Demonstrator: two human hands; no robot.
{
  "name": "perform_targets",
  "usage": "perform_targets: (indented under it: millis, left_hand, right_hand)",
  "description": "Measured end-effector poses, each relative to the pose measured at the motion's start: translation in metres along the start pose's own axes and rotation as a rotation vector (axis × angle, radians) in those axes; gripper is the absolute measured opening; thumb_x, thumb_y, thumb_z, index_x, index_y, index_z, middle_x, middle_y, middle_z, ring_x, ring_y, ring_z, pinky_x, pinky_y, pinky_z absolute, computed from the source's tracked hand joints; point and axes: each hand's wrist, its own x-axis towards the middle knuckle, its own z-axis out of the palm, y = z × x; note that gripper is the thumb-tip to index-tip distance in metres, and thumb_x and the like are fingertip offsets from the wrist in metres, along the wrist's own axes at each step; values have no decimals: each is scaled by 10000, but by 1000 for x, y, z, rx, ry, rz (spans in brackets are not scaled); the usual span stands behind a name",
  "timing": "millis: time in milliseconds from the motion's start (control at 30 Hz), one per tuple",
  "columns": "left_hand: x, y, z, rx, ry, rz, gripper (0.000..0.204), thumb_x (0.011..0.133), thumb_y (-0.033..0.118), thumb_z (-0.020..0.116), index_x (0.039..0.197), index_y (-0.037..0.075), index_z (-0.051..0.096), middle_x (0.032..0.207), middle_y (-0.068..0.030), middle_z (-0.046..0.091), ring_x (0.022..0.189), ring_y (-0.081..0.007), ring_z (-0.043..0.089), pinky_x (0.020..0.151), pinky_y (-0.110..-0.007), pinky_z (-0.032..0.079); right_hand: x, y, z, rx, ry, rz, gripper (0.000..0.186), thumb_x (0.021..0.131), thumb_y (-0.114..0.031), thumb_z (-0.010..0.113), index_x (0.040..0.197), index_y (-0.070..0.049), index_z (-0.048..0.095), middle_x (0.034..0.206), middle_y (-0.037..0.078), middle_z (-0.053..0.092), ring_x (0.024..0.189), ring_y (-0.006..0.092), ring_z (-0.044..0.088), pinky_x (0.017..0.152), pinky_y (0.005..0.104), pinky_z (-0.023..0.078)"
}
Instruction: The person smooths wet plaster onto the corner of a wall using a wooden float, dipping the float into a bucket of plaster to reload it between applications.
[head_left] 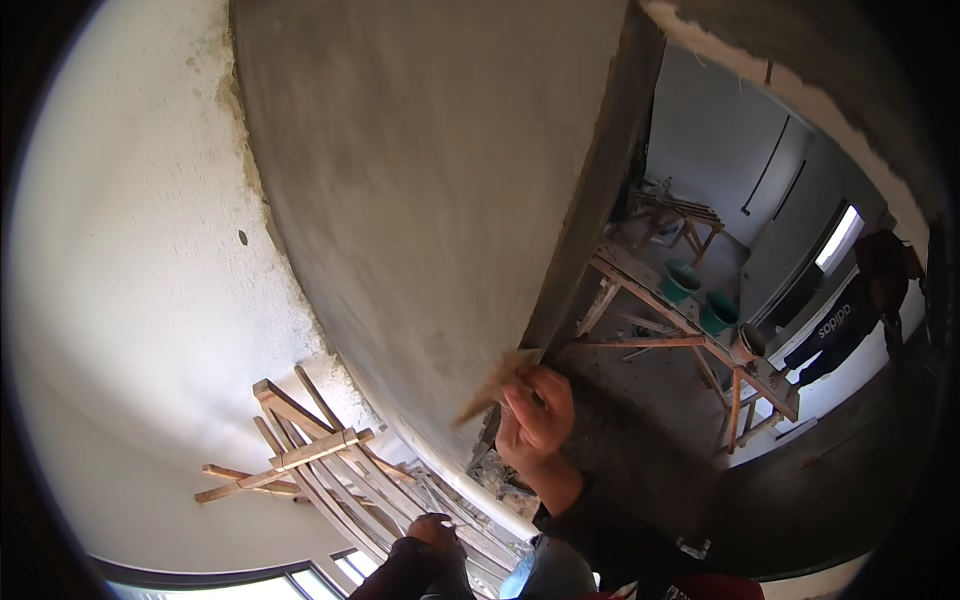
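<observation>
My right hand (540, 412) is raised at the corner edge of a grey plastered wall (430, 180). It is closed around a tan, flat, wedge-shaped tool (487, 388), whose exact kind is blurred. The tool's upper end reaches the plaster's right edge; I cannot tell whether it touches. Low in the picture, my left hand (437, 530) is curled above my leg, with a small bright spot at its fingers. What it holds, if anything, cannot be made out.
A stack of timber frames and poles (320, 455) leans at lower left beside a white wall (150, 250). Through the opening at right stands a wooden trestle platform (650, 285) with green buckets (718, 312). Another person (850, 305) is at its far right end.
</observation>
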Motion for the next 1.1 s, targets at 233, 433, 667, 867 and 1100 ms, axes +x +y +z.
perform_targets:
  millis: [233, 433, 667, 867, 1100]
  left_hand:
    - [-136, -23, -27, -405, 9, -613, 474, 839, 486, 668, 1106, 96, 706, 1051, -179, 713, 1047, -349, 664, 943, -434, 512]
    - [-229, -9, -1, -606, -232, -1024, 462, 871, 491, 632, 1175, 148, 691, 1153, -161, 689, 1116, -321, 636, 1001, -415, 476]
    - [-287, -7, 30, -649, -201, -812, 526, 932, 481, 548, 1164, 21, 655, 1027, -144, 714, 902, -258, 691, 810, -400, 526]
    - [-275, 9, -21, -771, -47, -783, 433, 928, 295, 594, 1204, -38, 621, 1121, -172, 688, 952, -273, 683, 809, -376, 560]
    - [-284, 2, -54, -794, -23, -844, 466, 936, 323, 575, 1235, -33, 607, 1169, -172, 675, 987, -302, 681, 820, -416, 554]
  right_hand:
    - [-7, 51, 0, -76, 75, 660, 339, 823, 71, 624, 1143, -36, 650, 1028, 124, 630, 879, 217, 633, 748, 332, 505]
    - [61, -9, -18, 73, 64, 499, 362, 832, 90, 574, 1181, -3, 596, 1058, 133, 613, 914, 232, 615, 797, 344, 493]
    - [92, -39, 0, -56, -112, 253, 409, 774, 130, 585, 1148, -31, 554, 1073, 163, 608, 981, 339, 601, 869, 402, 480]
    - [67, 28, -12, 14, -23, 725, 286, 852, 64, 620, 1126, -10, 581, 1022, 137, 638, 977, 260, 629, 877, 359, 490]
    - [135, -44, -19, -8, -97, 458, 321, 805, 112, 567, 1085, -38, 607, 1041, 154, 617, 955, 318, 624, 832, 389, 500]
